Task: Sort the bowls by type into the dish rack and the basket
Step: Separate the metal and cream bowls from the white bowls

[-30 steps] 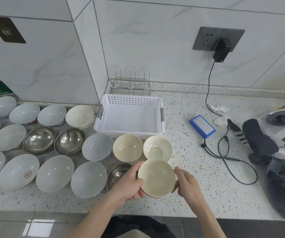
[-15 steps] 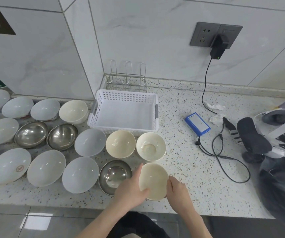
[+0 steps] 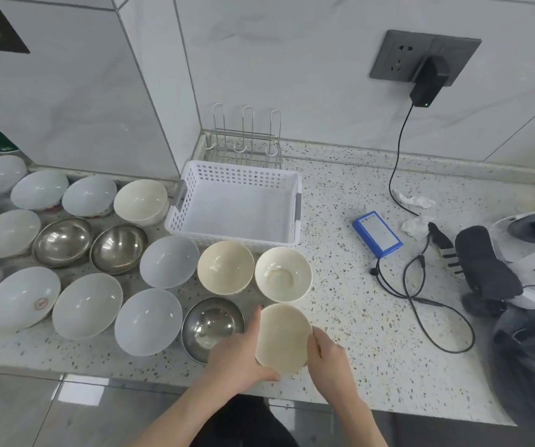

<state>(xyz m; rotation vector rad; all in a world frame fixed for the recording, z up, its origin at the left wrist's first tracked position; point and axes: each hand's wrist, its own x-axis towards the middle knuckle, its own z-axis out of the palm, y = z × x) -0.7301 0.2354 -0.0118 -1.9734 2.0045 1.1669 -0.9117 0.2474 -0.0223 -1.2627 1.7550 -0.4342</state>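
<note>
Hands are holding a cream bowl (image 3: 283,337) at the front edge of the counter (image 3: 372,333). The left hand (image 3: 238,353) is gripping its left side, fingers curled behind it and thumb under its lower rim. The right hand (image 3: 327,358) is pinching its right rim. The bowl is tilting, its opening facing left and toward the camera, so it is looking like an oval with the long axis running away from the person. Just beside it on the left a steel bowl (image 3: 211,327) is sitting, and two more cream bowls (image 3: 226,266) (image 3: 283,274) are standing between it and the white basket (image 3: 237,204). The wire dish rack (image 3: 247,140) is standing behind the basket, against the wall.
</note>
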